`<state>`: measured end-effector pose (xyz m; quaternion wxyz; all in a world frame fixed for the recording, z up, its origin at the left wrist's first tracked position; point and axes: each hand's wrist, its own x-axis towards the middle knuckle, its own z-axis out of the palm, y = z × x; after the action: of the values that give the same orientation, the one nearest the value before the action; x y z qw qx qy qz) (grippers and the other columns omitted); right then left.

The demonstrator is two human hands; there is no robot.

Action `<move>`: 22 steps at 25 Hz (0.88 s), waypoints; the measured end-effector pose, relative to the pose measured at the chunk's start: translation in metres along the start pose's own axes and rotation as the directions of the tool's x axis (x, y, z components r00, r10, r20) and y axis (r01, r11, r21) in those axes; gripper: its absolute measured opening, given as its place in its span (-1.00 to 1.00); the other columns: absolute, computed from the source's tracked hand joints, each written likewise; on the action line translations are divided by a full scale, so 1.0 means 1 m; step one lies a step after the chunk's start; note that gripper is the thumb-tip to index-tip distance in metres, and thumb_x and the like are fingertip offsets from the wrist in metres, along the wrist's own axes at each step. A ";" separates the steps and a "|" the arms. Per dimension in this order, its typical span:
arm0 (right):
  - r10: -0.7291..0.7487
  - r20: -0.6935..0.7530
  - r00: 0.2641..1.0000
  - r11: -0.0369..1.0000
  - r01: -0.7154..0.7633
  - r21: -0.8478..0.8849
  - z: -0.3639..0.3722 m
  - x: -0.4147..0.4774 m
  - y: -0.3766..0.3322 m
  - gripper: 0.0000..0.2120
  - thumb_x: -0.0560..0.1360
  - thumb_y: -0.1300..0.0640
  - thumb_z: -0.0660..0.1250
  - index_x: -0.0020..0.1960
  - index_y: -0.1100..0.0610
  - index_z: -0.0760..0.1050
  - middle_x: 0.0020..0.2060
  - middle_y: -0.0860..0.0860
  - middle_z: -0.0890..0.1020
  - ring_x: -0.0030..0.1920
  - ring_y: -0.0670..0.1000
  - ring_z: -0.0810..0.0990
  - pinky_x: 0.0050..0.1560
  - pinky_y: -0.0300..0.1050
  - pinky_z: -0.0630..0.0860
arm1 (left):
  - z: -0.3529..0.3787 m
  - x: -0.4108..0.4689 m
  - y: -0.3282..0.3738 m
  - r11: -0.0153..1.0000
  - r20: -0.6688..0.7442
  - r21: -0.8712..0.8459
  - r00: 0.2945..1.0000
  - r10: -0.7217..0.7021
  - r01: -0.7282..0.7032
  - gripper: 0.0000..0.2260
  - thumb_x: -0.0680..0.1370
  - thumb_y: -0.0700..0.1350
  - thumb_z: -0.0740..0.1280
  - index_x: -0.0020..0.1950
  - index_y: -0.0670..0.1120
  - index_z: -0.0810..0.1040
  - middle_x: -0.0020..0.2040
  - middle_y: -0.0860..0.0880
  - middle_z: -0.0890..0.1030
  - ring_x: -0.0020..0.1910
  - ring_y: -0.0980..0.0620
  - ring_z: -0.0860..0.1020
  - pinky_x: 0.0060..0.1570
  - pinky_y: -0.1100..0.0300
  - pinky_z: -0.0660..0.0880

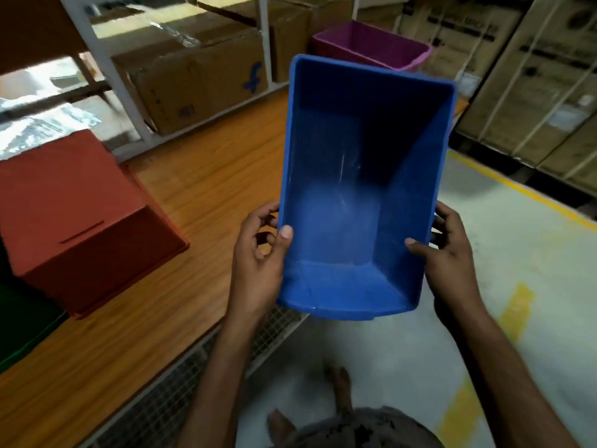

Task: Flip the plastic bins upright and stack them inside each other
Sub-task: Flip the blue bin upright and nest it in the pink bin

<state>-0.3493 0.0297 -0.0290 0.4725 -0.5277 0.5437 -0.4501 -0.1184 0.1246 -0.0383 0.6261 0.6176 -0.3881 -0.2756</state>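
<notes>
A blue plastic bin is held in the air over the table's right end, its open side facing me and its inside empty. My left hand grips its left rim, thumb inside. My right hand grips its right rim the same way. Behind it, at the table's far end, a purple bin stands upright. A red bin rests upside down on the wooden table at the left. A dark green bin shows partly at the left edge.
A white metal shelf frame with cardboard boxes runs along the table's far side. More strapped cartons stand on the right. The grey floor has yellow lines. My bare feet are below, beside the table's wire mesh panel.
</notes>
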 end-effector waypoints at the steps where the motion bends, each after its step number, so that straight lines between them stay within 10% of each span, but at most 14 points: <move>1: 0.028 0.023 0.999 0.999 -0.029 0.021 -0.018 -0.005 0.001 -0.37 0.51 0.46 0.30 0.39 -0.12 0.45 0.18 -0.09 0.61 0.08 -0.06 0.60 0.02 -0.12 0.58 | 0.010 -0.005 -0.003 1.000 0.011 -0.009 1.000 -0.004 0.004 -0.73 0.63 -0.14 0.37 0.33 0.03 0.54 0.14 0.00 0.56 -0.06 0.20 0.52 -0.05 0.39 0.46; 6: 0.196 0.151 0.969 0.964 -0.219 0.149 -0.115 -0.020 0.017 -0.36 0.50 0.49 0.28 0.39 -0.10 0.54 0.25 0.00 0.65 0.22 0.01 0.65 0.19 0.03 0.58 | 0.068 -0.026 -0.008 0.993 0.106 -0.053 0.989 -0.103 0.109 -0.76 0.56 -0.05 0.37 0.23 0.05 0.60 0.08 0.03 0.64 -0.04 0.20 0.57 -0.01 0.38 0.49; 12: 0.500 0.223 0.837 0.765 -0.547 0.339 -0.211 -0.013 0.086 -0.45 0.52 0.48 0.27 0.41 0.06 0.51 0.30 0.15 0.64 0.32 0.15 0.61 0.34 0.14 0.54 | 0.156 -0.047 -0.044 0.885 0.265 0.144 0.844 -0.467 0.444 -0.84 0.60 -0.15 0.40 0.17 -0.09 0.67 0.14 -0.16 0.71 0.06 -0.12 0.67 0.16 -0.12 0.59; 22: 0.733 0.148 0.664 0.577 -0.722 0.383 -0.347 -0.004 0.205 -0.56 0.58 0.42 0.16 0.41 0.23 0.51 0.12 0.21 0.66 0.07 0.24 0.63 0.13 0.18 0.59 | 0.332 -0.125 -0.074 0.688 0.260 0.386 0.643 -0.720 0.615 -0.89 0.61 -0.25 0.34 0.06 -0.08 0.62 0.02 -0.16 0.66 -0.16 -0.06 0.61 0.02 -0.08 0.60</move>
<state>-0.7227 0.0383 -0.1800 0.7073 -0.1410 0.6107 -0.3270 -0.4507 0.0355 -0.1511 0.2993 0.7259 -0.2799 -0.5524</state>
